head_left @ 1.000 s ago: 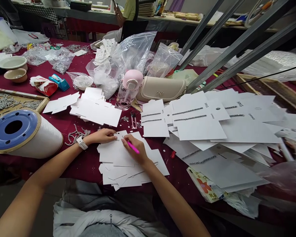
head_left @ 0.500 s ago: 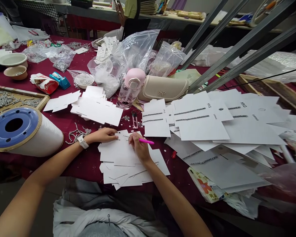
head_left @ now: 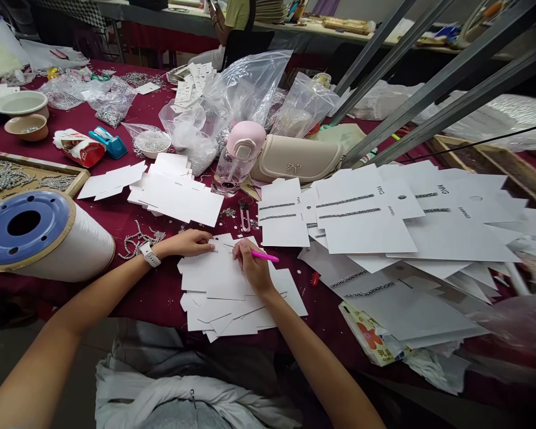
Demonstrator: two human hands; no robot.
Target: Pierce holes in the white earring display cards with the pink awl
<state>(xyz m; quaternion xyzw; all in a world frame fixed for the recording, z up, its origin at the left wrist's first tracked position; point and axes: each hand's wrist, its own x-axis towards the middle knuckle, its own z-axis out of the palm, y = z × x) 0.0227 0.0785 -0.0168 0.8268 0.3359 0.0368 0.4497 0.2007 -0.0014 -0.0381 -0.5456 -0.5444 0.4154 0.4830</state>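
Note:
My right hand [head_left: 255,271] grips a slim pink pen-like tool [head_left: 264,255] between thumb and fingers. Its thin tip points left over the top white card [head_left: 214,274], which carries dark printed lettering. At the upper left edge of that card, my left hand [head_left: 192,242], with a white watch on the wrist, has its thumb and bent fingers closed on the card. Under it lies a loose stack of white cards [head_left: 241,313], fanned unevenly. Small scissor-like snips [head_left: 245,215] lie just beyond my hands, and silver chain pieces [head_left: 138,238] rest left of my left hand.
A large thread spool [head_left: 87,238] stands at the left. Cards with dark chain strips [head_left: 361,229] pile up at the right. A pink-lidded bottle [head_left: 243,143] and beige bag [head_left: 295,158] stand behind. Metal bars [head_left: 384,119] slant across the right. Another person sits in the background.
Both hands stay in nearly the same place on the card, the right still holding the pink tool. The view has shifted very slightly; nothing else visibly moved.

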